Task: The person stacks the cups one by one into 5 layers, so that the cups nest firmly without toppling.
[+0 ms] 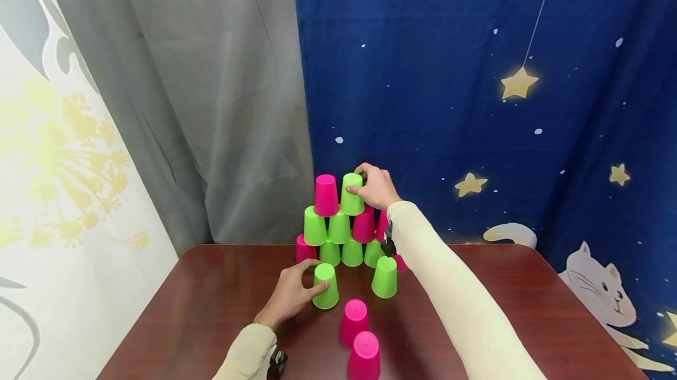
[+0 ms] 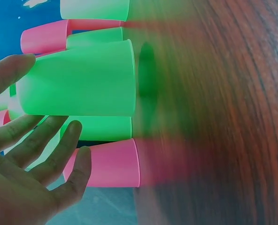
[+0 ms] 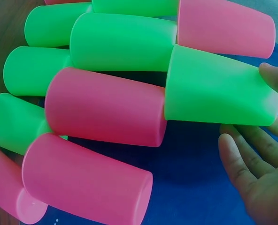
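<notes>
Upside-down green and pink cups form a stacked pyramid at the table's back. My right hand holds a green cup by its upper part, thumb on one side and fingers on the other. That cup sits on the third level, beside a pink cup, its rim over a green cup and a pink cup. Nearer the front, my left hand has thumb and fingers around another upside-down green cup. In the left wrist view, the thumb touches that cup near its base.
A single green cup stands right of centre, before the pyramid. Two pink cups, one farther and one nearer, stand toward the front of the brown table. Grey and blue star-patterned curtains hang behind.
</notes>
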Motion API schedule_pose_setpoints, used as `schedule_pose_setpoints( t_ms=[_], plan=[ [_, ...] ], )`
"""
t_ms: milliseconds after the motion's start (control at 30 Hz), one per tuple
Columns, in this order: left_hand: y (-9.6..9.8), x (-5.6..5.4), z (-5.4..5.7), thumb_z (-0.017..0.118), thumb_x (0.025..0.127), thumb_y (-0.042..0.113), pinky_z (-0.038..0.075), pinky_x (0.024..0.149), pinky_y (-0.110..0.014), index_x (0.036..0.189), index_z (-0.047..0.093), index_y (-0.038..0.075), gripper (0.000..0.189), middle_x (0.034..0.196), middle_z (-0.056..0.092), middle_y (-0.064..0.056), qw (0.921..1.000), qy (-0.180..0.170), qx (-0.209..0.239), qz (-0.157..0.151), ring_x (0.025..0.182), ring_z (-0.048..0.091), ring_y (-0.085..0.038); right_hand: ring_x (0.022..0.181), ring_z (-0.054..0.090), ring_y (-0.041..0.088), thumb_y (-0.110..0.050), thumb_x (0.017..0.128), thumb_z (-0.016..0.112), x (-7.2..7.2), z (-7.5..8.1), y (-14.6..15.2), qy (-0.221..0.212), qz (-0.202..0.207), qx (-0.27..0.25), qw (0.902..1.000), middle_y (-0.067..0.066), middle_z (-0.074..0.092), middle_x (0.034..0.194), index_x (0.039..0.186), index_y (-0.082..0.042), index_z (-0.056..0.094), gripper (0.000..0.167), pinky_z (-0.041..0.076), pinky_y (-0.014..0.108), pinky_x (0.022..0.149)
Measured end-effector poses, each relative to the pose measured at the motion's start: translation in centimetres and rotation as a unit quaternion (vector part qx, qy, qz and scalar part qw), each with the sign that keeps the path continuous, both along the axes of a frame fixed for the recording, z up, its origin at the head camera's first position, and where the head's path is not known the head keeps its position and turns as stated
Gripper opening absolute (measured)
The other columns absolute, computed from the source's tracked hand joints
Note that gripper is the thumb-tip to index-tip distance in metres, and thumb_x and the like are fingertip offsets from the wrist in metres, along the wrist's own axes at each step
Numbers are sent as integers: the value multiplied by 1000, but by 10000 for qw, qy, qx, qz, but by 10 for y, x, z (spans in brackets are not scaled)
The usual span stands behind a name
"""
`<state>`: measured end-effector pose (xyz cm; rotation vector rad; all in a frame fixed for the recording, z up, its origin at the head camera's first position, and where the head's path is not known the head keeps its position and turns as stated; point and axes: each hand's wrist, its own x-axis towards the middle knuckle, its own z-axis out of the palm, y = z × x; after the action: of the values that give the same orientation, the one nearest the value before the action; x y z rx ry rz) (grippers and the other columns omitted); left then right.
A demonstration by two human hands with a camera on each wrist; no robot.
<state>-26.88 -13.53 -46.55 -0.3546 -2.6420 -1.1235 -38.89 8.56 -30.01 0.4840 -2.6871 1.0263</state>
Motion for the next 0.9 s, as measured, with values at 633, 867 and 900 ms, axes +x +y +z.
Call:
schedule_pose_setpoints(
  t_ms=[633,867,900],
  plan=[
    [11,4,44,83,81,30,56,90,-41,124,68,14,48,114,74,2,9986,450,-58,-262,104,68,-18,118,64,33,-21,87,77,47,-16,49,-185,561,-126,9982,17,63,132,142,-8,48,63,53,48,102],
    [12,0,69,83,82,31,56,81,-32,122,68,16,45,107,73,2,9957,718,-282,-516,96,67,-19,110,67,32,-17,85,80,78,-49,79,-47,785,-157,9968,16,68,122,133,-7,57,54,56,47,94],
    [13,-1,72,82,82,31,56,79,-30,121,68,16,44,106,73,2,9952,740,-293,-574,94,67,-20,108,67,32,-16,84,80,83,-56,83,4,796,-190,9966,16,69,119,131,-6,58,53,57,45,92]
  ],
)
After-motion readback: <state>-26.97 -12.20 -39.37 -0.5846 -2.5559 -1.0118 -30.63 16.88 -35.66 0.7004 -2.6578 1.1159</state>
